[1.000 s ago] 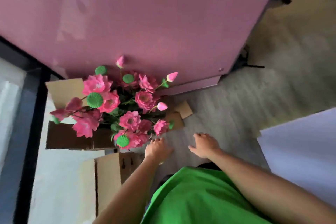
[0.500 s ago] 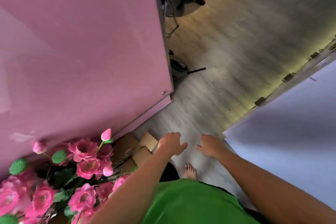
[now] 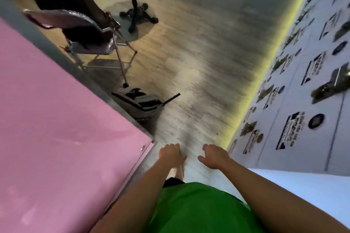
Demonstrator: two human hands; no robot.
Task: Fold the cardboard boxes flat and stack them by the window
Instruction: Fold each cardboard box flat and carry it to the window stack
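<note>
No cardboard box is in view now. My left hand (image 3: 171, 154) and my right hand (image 3: 213, 155) hang side by side in front of my green shirt, low in the middle of the frame. Both hold nothing, with the fingers loosely curled and slightly apart. A bare foot shows on the grey wood floor just below my left hand.
A large pink panel (image 3: 56, 138) fills the left side. Beyond it stand a folding chair (image 3: 89, 32) with dark cloth, a black stand on wheels (image 3: 136, 11), and a grey case (image 3: 140, 103) on the floor. A white wall with plaques (image 3: 303, 100) runs along the right.
The view has swung away from the pink flowers and the cardboard boxes toward the open floor. The boxes and flowers have left the frame. Both hands stay empty in front of me.
</note>
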